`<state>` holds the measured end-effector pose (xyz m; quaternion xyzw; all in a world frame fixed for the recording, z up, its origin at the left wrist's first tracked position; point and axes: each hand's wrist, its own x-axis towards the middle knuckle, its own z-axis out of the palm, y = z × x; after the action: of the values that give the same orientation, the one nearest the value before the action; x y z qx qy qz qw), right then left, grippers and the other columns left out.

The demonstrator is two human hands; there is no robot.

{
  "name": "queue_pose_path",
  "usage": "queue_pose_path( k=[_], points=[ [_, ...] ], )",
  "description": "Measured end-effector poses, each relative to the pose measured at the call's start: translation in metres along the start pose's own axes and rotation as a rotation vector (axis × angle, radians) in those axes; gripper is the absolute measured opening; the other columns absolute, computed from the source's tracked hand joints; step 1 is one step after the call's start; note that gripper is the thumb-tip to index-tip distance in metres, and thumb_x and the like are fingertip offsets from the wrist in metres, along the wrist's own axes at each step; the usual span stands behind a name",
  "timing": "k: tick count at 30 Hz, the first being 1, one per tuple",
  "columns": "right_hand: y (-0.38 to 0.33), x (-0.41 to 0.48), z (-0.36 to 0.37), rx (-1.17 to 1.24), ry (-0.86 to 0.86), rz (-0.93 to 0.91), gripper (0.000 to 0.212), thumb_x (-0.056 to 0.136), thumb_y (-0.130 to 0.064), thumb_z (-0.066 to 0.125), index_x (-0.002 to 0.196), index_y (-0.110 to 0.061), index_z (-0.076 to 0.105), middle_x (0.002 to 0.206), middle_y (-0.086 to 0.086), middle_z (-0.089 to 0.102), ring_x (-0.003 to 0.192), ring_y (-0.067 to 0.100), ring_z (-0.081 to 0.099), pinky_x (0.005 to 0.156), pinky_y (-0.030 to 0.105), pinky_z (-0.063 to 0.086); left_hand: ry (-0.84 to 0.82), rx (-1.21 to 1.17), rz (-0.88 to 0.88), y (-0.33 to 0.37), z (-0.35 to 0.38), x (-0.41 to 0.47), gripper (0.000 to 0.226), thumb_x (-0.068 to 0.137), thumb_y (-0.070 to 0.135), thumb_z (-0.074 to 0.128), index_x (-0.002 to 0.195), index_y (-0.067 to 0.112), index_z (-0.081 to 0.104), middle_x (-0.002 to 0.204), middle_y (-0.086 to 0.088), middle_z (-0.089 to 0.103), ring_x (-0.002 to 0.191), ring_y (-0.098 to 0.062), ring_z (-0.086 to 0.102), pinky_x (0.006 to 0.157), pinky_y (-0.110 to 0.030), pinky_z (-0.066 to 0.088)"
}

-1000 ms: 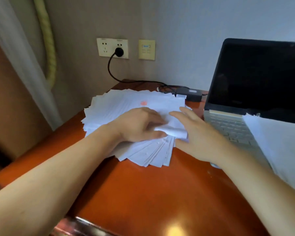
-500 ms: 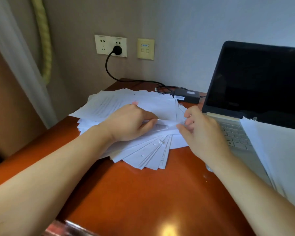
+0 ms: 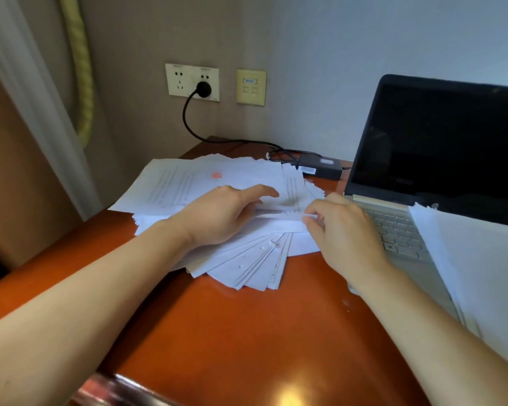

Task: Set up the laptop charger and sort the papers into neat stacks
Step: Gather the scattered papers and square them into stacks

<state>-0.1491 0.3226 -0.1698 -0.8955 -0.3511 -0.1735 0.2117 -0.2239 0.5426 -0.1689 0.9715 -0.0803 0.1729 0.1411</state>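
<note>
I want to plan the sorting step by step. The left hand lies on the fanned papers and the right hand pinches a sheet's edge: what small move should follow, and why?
Probably the right hand should pull its pinched sheet free toward the stack on the laptop, while the left hand presses down: the fanned papers lie loose and uneven, so an unheld pile would likely slide.

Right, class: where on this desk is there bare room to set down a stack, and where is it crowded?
Free: the bare desk front, between the fanned papers and the near edge; a strip left of the papers. Crowded: the back, where the charger brick and cable meet the papers, and the laptop keyboard, part-covered by another paper stack.
</note>
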Motion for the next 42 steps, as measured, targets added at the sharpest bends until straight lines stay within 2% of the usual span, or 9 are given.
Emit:
queue_pose_path(
  k=[6, 10, 16, 21, 24, 28, 34, 38, 42],
  points=[
    [0.01, -0.001, 0.002, 0.011, 0.012, -0.117, 0.016, 0.097, -0.024, 0.062, 0.102, -0.02, 0.077, 0.129, -0.005, 0.06, 0.118, 0.016, 0.048, 0.09, 0.032, 0.046, 0.091, -0.209, 0.07, 0.005, 0.005, -0.002, 0.051, 0.108, 0.016, 0.046, 0.154, 0.036, 0.036, 0.127, 0.007, 0.068, 0.105, -0.007, 0.065, 0.093, -0.033, 0.053],
    [0.011, 0.002, 0.001, -0.01, 0.092, -0.157, 0.013, 0.095, -0.017, 0.064, 0.091, -0.015, 0.076, 0.091, -0.002, 0.07, 0.095, 0.018, 0.054, 0.076, 0.032, 0.046, 0.036, -0.238, 0.04, 0.012, 0.003, -0.003, 0.05, 0.107, 0.033, 0.048, 0.152, 0.045, 0.031, 0.137, 0.01, 0.064, 0.122, -0.003, 0.061, 0.103, -0.032, 0.05],
    [0.01, 0.002, 0.002, 0.119, 0.208, -0.12, 0.012, 0.099, -0.017, 0.058, 0.098, -0.013, 0.07, 0.093, 0.0, 0.068, 0.091, 0.018, 0.059, 0.073, 0.041, 0.053, 0.295, -0.041, 0.228, 0.01, -0.001, -0.004, 0.024, 0.095, 0.015, 0.069, 0.118, 0.021, 0.064, 0.113, 0.006, 0.073, 0.097, -0.017, 0.072, 0.08, -0.038, 0.058],
    [0.005, 0.002, 0.001, 0.168, 0.22, -0.092, 0.013, 0.094, -0.021, 0.065, 0.104, -0.02, 0.056, 0.104, -0.004, 0.059, 0.093, 0.015, 0.055, 0.071, 0.037, 0.054, 0.204, 0.037, 0.23, 0.004, 0.0, 0.0, 0.031, 0.089, -0.004, 0.069, 0.104, 0.021, 0.08, 0.105, 0.006, 0.077, 0.095, -0.014, 0.073, 0.09, -0.025, 0.057],
    [0.006, 0.001, -0.006, 0.034, 0.087, -0.081, 0.024, 0.089, -0.025, 0.07, 0.092, -0.024, 0.046, 0.1, -0.007, 0.049, 0.087, 0.014, 0.05, 0.067, 0.033, 0.05, 0.036, 0.039, 0.171, 0.001, 0.001, 0.0, 0.024, 0.096, 0.021, 0.065, 0.115, 0.029, 0.078, 0.113, 0.009, 0.076, 0.098, -0.013, 0.071, 0.085, -0.037, 0.057],
    [0.005, -0.005, -0.009, -0.054, -0.091, -0.054, 0.022, 0.088, -0.023, 0.067, 0.092, -0.026, 0.045, 0.095, -0.009, 0.049, 0.079, 0.017, 0.052, 0.068, 0.037, 0.05, -0.078, 0.095, 0.115, 0.006, 0.001, 0.001, 0.053, 0.092, 0.065, 0.051, 0.125, 0.03, 0.072, 0.121, 0.011, 0.073, 0.105, -0.01, 0.066, 0.089, -0.033, 0.054],
    [0.004, -0.003, -0.008, -0.009, -0.017, 0.001, 0.025, 0.09, -0.019, 0.065, 0.095, -0.024, 0.041, 0.095, -0.006, 0.051, 0.081, 0.016, 0.049, 0.059, 0.028, 0.036, -0.046, 0.139, 0.053, 0.011, 0.0, 0.002, 0.043, 0.096, 0.045, 0.039, 0.1, 0.023, 0.076, 0.089, 0.005, 0.074, 0.077, -0.014, 0.065, 0.075, -0.036, 0.055],
    [0.005, -0.004, -0.008, -0.001, 0.03, 0.061, 0.027, 0.092, -0.021, 0.066, 0.085, -0.022, 0.039, 0.079, -0.006, 0.047, 0.068, 0.012, 0.043, 0.052, 0.02, 0.024, -0.007, 0.137, 0.023, 0.009, -0.002, 0.002, 0.026, 0.1, 0.031, 0.052, 0.095, 0.019, 0.074, 0.086, 0.003, 0.071, 0.075, -0.016, 0.063, 0.075, -0.039, 0.053],
    [0.006, -0.005, -0.007, -0.029, -0.02, 0.033, 0.025, 0.092, -0.022, 0.065, 0.077, -0.022, 0.045, 0.078, -0.005, 0.054, 0.072, 0.016, 0.05, 0.055, 0.028, 0.039, 0.068, 0.048, 0.003, 0.004, -0.002, 0.0, 0.011, 0.095, 0.028, 0.071, 0.095, 0.02, 0.079, 0.088, 0.005, 0.076, 0.075, -0.014, 0.066, 0.073, -0.035, 0.054]
  ],
)
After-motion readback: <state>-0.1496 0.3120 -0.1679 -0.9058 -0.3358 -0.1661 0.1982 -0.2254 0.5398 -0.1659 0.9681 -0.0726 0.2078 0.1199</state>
